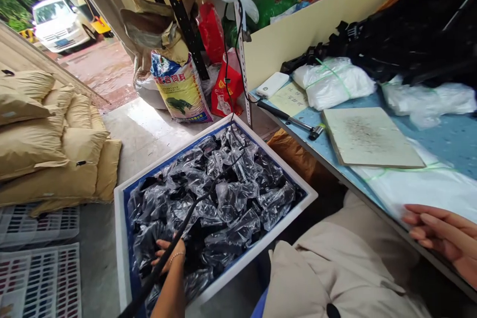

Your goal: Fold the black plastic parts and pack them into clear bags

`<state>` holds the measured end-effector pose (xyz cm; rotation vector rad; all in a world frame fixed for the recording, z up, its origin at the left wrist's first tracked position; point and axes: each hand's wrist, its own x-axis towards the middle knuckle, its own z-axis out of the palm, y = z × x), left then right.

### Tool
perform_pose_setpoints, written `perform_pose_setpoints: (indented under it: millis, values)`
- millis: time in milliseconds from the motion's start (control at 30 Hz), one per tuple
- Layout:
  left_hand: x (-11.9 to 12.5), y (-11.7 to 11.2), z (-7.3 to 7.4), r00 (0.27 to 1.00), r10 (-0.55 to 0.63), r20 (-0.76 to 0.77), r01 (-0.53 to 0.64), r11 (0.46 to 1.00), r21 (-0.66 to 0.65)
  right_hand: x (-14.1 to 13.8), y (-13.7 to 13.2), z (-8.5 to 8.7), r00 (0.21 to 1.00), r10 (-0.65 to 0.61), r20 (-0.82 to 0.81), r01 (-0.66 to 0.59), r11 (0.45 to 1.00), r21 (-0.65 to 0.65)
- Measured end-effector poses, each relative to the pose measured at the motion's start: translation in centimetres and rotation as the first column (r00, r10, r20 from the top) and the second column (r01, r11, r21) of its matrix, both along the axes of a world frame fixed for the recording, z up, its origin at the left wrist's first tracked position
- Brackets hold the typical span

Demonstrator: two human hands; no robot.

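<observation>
My left hand (pixel 166 253) reaches down into a white foam box (pixel 122 198) with a blue lining, packed with several clear plastic bags of black parts (pixel 231 198). Its fingers are buried among the bags, so what they grip is hidden. A black cable (pixel 208 189) runs across the box and over my left wrist. My right hand (pixel 443 233) lies flat with fingers stretched out on the edge of the blue-topped table (pixel 447 139), touching a white plastic sheet (pixel 421 189). My lap in beige clothing (pixel 335 268) fills the lower middle.
On the table lie a grey board (pixel 368 136), a hammer (pixel 290 120), a white power bank (pixel 273 84), white bags (pixel 333 82) and black parts (pixel 410 25). Tan sacks (pixel 48 144) are stacked at left. A feed bag (pixel 181 89) and shelving stand behind the box.
</observation>
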<state>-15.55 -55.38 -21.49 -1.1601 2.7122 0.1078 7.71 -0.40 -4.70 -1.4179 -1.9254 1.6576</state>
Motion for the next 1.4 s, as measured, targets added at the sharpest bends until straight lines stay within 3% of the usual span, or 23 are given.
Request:
perform_pose_setpoints:
  millis: [67,133,200,267,300,367,400,433,467,567,633,767,933,1033,1200,1333,1400]
  values:
    - [-1.4,-0.9,1.3,0.999,0.035,0.037,-0.036,0.999,0.015,0.0,0.1,0.2,0.998,-0.020,-0.065,0.010,0.987,-0.159]
    - [-2.1,-0.9,2.3,0.999,-0.008,0.045,0.008,1.000,0.009,-0.1,-0.1,0.5,0.995,-0.055,-0.079,0.037,0.976,-0.215]
    - [-1.8,0.7,2.4,0.994,-0.102,0.029,0.102,0.995,-0.003,-0.4,-0.6,0.8,0.994,-0.077,-0.075,0.060,0.976,-0.209]
    - [-0.7,3.9,1.5,0.955,-0.295,-0.007,0.295,0.955,-0.013,-0.8,-1.0,1.1,0.993,-0.091,-0.073,0.076,0.979,-0.188]
    - [-0.1,5.9,0.9,0.906,-0.423,-0.025,0.422,0.906,-0.010,-0.9,-1.2,1.2,0.993,-0.094,-0.071,0.081,0.982,-0.172]
    - [0.6,9.9,-0.3,0.655,-0.754,-0.053,0.755,0.656,-0.010,-1.0,-1.3,1.1,0.993,-0.093,-0.074,0.081,0.986,-0.146]
    - [0.5,11.6,-0.8,0.536,-0.842,-0.057,0.844,0.537,-0.002,-0.9,-1.3,1.0,0.993,-0.090,-0.076,0.078,0.986,-0.145]
    - [0.2,13.1,-1.0,0.462,-0.885,-0.059,0.886,0.463,0.001,-0.8,-1.2,0.9,0.993,-0.086,-0.078,0.073,0.985,-0.155]
    - [-0.5,14.3,-1.1,0.459,-0.887,-0.057,0.889,0.459,0.010,-0.7,-1.1,0.8,0.993,-0.082,-0.082,0.067,0.983,-0.174]
    - [-2.8,16.6,-0.8,0.627,-0.778,-0.044,0.779,0.626,0.034,-0.3,-0.8,0.5,0.992,-0.070,-0.106,0.044,0.973,-0.228]
    - [-4.1,17.3,-0.3,0.690,-0.723,-0.033,0.724,0.688,0.061,-0.3,-0.8,0.4,0.989,-0.070,-0.126,0.040,0.972,-0.230]
    - [-6.6,17.5,1.4,0.680,-0.733,-0.012,0.730,0.676,0.104,-0.4,-1.4,0.4,0.986,-0.078,-0.148,0.048,0.979,-0.197]
    - [-12.2,19.2,3.9,0.627,-0.774,-0.085,0.779,0.621,0.085,-0.6,-1.8,0.6,0.990,-0.059,-0.128,0.036,0.984,-0.176]
    - [-14.0,22.3,3.4,0.641,-0.760,-0.107,0.767,0.634,0.093,-0.6,-1.8,0.7,0.992,-0.049,-0.116,0.027,0.981,-0.193]
    - [-14.4,26.9,1.4,0.693,-0.714,-0.096,0.720,0.684,0.115,0.0,-1.4,0.1,0.993,-0.061,-0.103,0.031,0.962,-0.272]
    - [-15.3,29.0,1.4,0.743,-0.658,-0.119,0.668,0.740,0.080,0.5,-1.3,-0.6,0.992,-0.070,-0.109,0.032,0.947,-0.319]
    - [-15.2,30.0,1.6,0.739,-0.660,-0.134,0.671,0.740,0.051,0.5,-1.4,-0.6,0.991,-0.065,-0.120,0.022,0.942,-0.334]
